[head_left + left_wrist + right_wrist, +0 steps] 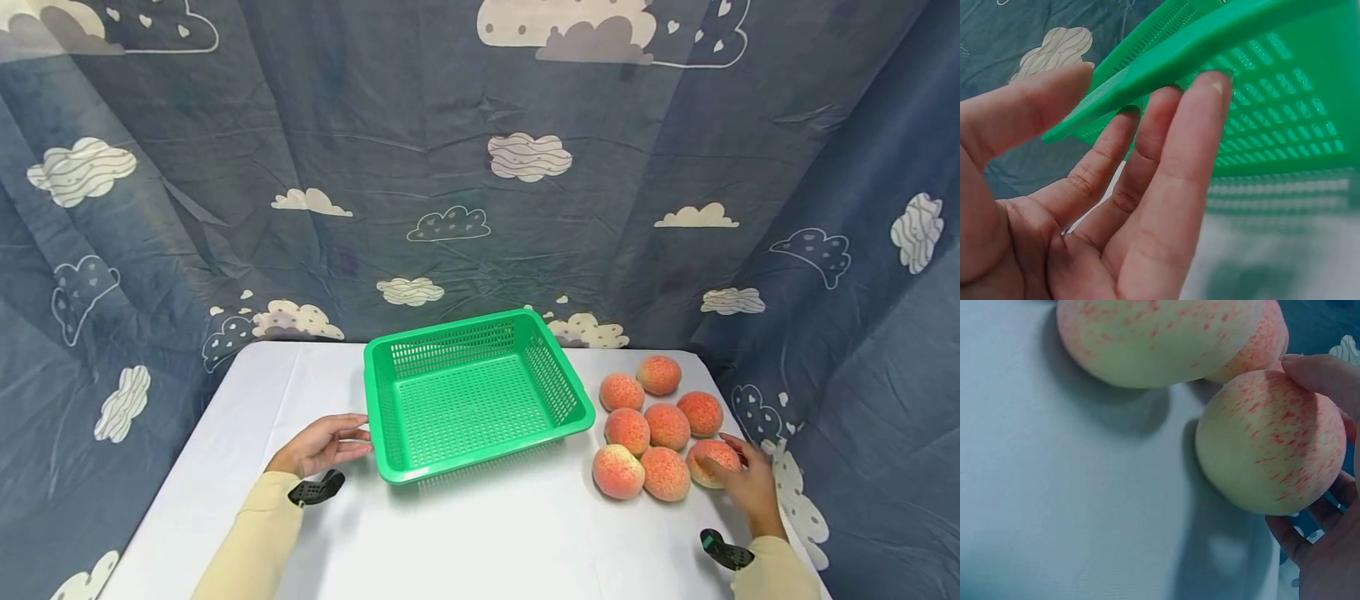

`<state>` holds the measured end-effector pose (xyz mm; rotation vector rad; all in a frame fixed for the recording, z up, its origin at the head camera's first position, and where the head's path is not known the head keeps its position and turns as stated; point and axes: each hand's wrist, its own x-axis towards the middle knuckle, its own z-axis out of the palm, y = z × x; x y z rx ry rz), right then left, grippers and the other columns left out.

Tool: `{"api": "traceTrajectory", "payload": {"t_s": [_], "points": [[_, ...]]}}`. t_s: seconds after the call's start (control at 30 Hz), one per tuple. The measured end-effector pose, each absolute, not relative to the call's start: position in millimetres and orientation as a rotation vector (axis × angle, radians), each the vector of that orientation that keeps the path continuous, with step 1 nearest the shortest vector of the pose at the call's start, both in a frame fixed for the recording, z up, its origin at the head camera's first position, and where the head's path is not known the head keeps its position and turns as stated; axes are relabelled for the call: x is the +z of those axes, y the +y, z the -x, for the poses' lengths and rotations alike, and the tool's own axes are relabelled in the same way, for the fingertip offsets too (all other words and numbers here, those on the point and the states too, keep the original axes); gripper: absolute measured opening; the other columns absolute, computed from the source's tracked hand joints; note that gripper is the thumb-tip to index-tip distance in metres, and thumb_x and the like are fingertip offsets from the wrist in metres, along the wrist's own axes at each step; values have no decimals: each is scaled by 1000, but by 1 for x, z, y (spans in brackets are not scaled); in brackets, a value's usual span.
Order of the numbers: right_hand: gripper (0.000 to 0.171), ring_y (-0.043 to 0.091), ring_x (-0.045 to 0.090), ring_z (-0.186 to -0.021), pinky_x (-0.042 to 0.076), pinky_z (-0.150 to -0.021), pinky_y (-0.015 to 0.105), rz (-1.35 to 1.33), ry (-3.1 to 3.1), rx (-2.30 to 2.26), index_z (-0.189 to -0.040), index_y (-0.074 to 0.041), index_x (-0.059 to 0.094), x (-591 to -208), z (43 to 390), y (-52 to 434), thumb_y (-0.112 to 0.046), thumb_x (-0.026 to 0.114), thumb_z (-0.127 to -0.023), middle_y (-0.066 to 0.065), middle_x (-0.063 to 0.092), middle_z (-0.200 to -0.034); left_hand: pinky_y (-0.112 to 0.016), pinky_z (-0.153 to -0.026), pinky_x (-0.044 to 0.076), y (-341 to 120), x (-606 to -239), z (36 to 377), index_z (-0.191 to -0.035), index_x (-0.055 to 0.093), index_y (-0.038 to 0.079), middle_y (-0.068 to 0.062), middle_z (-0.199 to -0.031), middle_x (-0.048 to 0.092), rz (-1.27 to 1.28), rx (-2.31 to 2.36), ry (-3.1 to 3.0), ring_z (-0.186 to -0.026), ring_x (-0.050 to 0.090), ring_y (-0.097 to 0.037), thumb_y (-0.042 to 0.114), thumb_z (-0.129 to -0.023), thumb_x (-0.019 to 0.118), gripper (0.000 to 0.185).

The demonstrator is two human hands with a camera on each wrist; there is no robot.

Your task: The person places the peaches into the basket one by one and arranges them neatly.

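A green plastic basket (465, 408) with slotted walls stands at the middle of the white table, with nothing inside. My left hand (333, 442) is at its left side. In the left wrist view, the fingers (1172, 162) reach under the rim (1147, 78) and touch the outer wall, while the thumb lies close to the rim's edge. At the right, my right hand (746, 483) holds a peach (712, 463) between thumb and fingers. The right wrist view shows this peach (1266, 444) low at the table, its underside pale and its upper part speckled red.
Several other peaches sit grouped at the table's right, among them a yellowish one (618, 472) at the front and one (659, 375) at the back. The white table (510, 533) ends at a dark cloud-patterned curtain (450, 150) behind and at the sides.
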<state>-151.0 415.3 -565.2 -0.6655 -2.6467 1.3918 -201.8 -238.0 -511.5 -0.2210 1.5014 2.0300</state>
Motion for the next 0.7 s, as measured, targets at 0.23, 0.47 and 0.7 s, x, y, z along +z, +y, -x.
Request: {"api": "traceTrajectory", "payload": {"t_s": [0.23, 0.47, 0.7], "points": [[81, 46, 24, -138, 25, -111, 61, 746, -2625, 1408, -150, -1, 25, -566, 150, 410, -37, 67, -90, 28, 24, -151, -31, -84, 58, -233, -515, 201, -118, 54, 0, -6, -93, 68, 179, 2062, 1469, -81, 70, -16, 4, -99, 51, 20], [89, 46, 20, -140, 23, -112, 62, 797, -2626, 1427, -152, -6, 20, -569, 149, 411, -36, 71, -87, 26, 20, -154, -26, -77, 59, -229, -519, 201, -121, 50, 2, -3, -87, 70, 213, 2074, 1435, -75, 69, -13, 1, -98, 51, 23], [94, 45, 18, -141, 22, -113, 61, 800, -2608, 1463, -155, -12, 14, -579, 149, 414, -24, 75, -83, 23, 16, -157, -29, -81, 58, -227, -519, 201, -121, 49, 4, -4, -92, 69, 231, 2108, 1407, -83, 67, -14, 1, -98, 50, 23]]}}
